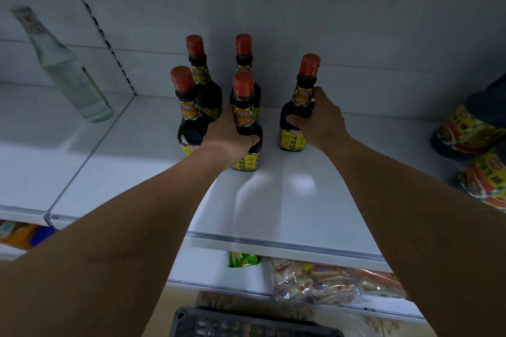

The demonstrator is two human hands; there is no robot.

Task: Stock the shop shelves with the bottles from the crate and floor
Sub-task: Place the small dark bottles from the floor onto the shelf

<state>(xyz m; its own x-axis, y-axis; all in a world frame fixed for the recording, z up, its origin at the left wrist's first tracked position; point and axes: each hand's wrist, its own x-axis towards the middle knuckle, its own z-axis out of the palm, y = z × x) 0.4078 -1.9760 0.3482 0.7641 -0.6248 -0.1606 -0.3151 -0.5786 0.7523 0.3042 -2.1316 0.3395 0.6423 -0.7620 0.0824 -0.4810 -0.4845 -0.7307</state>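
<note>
Seating two bottles on shelf point(287, 208). Left hand point(227, 134) curled round front bottle point(246, 123); right hand point(320, 117) curled round bottle at 3 o'clock point(297, 115). Keep bases flat, labels forward, align with three-bottle cluster point(197, 82) at 10 o'clock. Release when steady. Crate point(246, 323) at 6 o'clock.

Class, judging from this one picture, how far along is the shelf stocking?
Done: three dark bottles stand on the shelf. In hand: the left hand grips a fourth bottle, the right hand a fifth bottle. Left: the crate below; its contents are unreadable.
</note>
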